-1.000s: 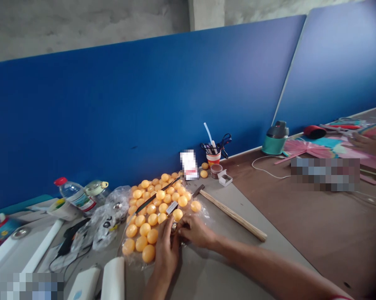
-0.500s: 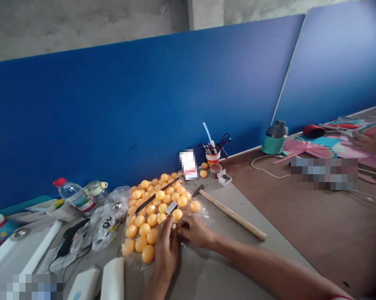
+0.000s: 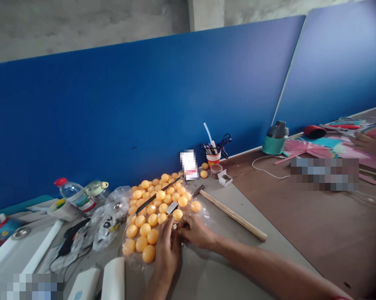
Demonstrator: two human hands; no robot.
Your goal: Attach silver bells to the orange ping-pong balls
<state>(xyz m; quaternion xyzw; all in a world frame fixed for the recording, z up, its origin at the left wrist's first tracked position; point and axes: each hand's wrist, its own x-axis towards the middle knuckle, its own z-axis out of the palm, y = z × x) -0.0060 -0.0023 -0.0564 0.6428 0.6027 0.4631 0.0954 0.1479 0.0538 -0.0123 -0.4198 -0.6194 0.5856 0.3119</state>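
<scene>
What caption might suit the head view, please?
Left hand and right hand meet at a small shiny object beside round orange balls.

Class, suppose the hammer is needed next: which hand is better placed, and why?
Probably the right hand: it is nearer the hammer. The left hand is farther off, with the right between it and the hammer. Both are at a shiny piece.

We count one hammer, our two hands left of it, two loose orange balls beyond it.
</scene>
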